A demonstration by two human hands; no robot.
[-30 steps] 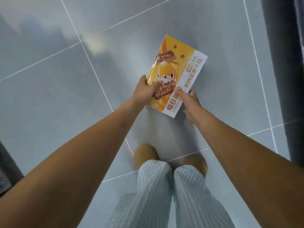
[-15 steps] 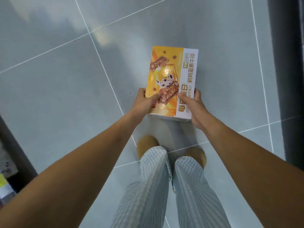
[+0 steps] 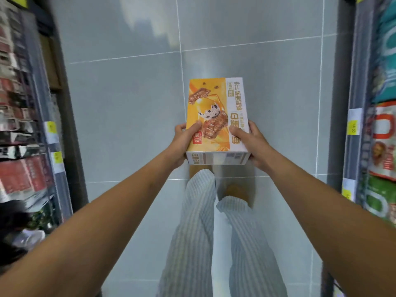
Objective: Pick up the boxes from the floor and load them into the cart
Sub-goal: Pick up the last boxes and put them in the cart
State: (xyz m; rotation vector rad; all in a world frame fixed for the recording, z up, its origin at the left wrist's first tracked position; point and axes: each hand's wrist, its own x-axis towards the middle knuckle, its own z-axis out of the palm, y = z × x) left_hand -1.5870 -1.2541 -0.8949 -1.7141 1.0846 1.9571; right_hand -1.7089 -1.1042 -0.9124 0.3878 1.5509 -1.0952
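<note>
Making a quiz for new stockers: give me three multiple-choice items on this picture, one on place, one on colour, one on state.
1. Where is the box? A in a cart; B on a table; C between the left hand and right hand.
2. Its front is mostly? A orange-yellow; B blue; C black.
3. The left hand is? A hanging idle; B gripping the box; C pointing.
Answers: 1 C, one hand grips each side; 2 A, orange-yellow beside a white strip; 3 B, thumb on the front, fingers round the edge.
</note>
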